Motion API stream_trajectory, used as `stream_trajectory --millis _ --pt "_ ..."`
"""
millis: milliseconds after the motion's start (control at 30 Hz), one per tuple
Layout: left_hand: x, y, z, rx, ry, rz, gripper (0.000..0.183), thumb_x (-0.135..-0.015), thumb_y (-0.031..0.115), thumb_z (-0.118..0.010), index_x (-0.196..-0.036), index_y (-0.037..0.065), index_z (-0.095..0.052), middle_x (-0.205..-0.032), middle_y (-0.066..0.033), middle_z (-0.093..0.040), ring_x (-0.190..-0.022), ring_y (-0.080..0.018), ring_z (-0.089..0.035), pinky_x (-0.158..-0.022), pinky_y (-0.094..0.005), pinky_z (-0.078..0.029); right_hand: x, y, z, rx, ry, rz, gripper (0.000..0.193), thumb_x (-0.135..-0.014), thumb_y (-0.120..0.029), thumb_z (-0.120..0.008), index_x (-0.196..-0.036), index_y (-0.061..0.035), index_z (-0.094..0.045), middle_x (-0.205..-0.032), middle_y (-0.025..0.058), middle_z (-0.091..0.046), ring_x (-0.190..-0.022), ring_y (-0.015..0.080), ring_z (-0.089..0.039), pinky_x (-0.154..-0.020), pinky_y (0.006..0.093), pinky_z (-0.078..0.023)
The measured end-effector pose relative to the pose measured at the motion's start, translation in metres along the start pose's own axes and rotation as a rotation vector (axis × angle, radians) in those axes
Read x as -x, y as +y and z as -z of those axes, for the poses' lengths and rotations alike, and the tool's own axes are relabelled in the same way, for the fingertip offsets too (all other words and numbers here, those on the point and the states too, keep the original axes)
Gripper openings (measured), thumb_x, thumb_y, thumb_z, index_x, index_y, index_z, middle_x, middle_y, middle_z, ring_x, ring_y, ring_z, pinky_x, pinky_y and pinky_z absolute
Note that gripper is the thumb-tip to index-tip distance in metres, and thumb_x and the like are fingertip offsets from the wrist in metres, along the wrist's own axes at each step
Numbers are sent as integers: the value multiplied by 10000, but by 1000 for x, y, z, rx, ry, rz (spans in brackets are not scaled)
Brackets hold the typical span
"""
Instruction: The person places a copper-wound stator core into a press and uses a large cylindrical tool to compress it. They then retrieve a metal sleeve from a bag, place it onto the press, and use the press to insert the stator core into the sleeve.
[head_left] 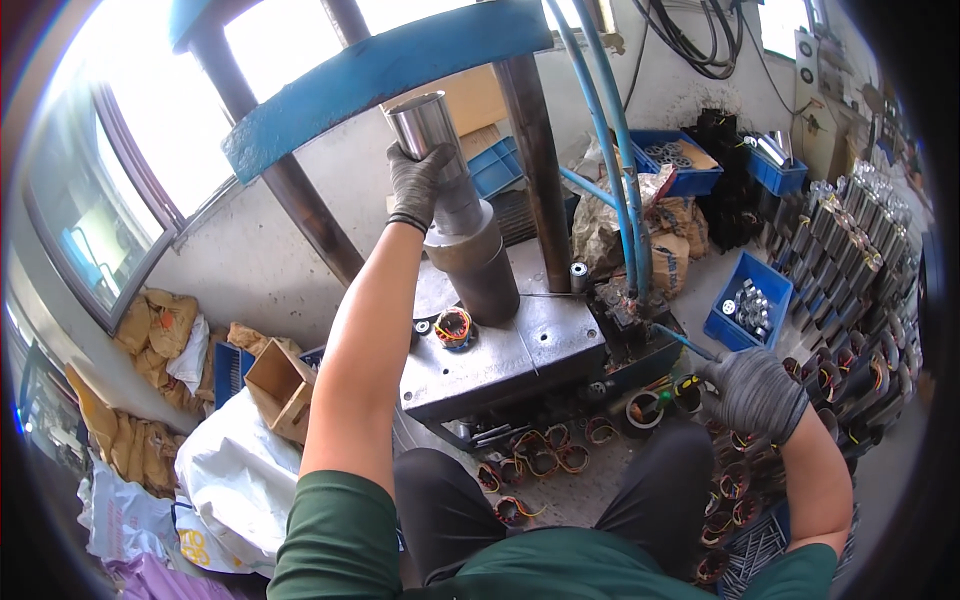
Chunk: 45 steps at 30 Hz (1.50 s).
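My left hand (417,185), in a grey knit glove, is wrapped round the lower part of a shiny metal cylinder (422,118), open at its top. This cylinder stands slightly tilted in view above a stepped, darker metal post (480,268) on the press bed (560,345). Over the bed spans the blue crossbeam (390,62) of the press. To the right, my gloved right hand (757,393) is closed on the end of a thin blue lever (686,342); the hand hides its tip. A wound stator (454,328) with orange and coloured wires sits on the bed beside the post.
Several wound stators (540,462) lie on the floor near my feet. Stacked metal cylinders (835,245) fill the right side. A blue bin (748,300) holds small metal parts. White sacks (240,465) and a wooden box (280,385) stand left. Blue pipes (620,150) rise behind the lever.
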<state>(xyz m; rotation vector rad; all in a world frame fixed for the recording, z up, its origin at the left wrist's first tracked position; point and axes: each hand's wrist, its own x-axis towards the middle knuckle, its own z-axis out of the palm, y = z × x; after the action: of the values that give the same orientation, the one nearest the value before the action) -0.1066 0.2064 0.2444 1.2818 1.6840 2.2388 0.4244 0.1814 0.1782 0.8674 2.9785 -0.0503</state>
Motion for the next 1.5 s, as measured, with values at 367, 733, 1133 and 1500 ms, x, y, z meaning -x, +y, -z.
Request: stream_trajectory --millis 367,733,1133,1500 --pt "35 -61 10 -194 17 -90 910 -675 215 -949 -1383 2 -417 -1215 -167 -669 -1102 -264 -654 -969 -366 -532 50 -5 -68 -48 55 27 307 -823 -351 -631 -790 -59 -719 -714 181 -675 -697 390 -691 -680 490 -561" --pt "47 -45 13 -115 43 21 786 -636 190 -969 -1250 -9 -519 -1109 -159 -714 -993 -260 -696 -887 -364 -567 55 -30 -76 -184 232 -233 285 -801 -317 -722 -736 -40 -700 -724 179 -677 -695 378 -679 -663 471 -543" --pt "46 -42 17 -89 27 44 853 -574 240 -989 -1252 -7 -535 -1144 -173 -709 -1044 -278 -693 -944 -376 -560 50 -36 -79 -274 325 -268 206 -794 -198 -735 -760 2 -697 -713 231 -635 -687 412 -662 -630 473 -516" --pt "31 -62 18 -102 10 -10 939 -569 238 -986 -1338 35 -487 -1201 -163 -676 -1124 -299 -656 -1011 -389 -531 46 -42 -67 -363 261 -317 216 -810 -203 -721 -832 12 -725 -754 221 -661 -725 401 -677 -667 448 -531"
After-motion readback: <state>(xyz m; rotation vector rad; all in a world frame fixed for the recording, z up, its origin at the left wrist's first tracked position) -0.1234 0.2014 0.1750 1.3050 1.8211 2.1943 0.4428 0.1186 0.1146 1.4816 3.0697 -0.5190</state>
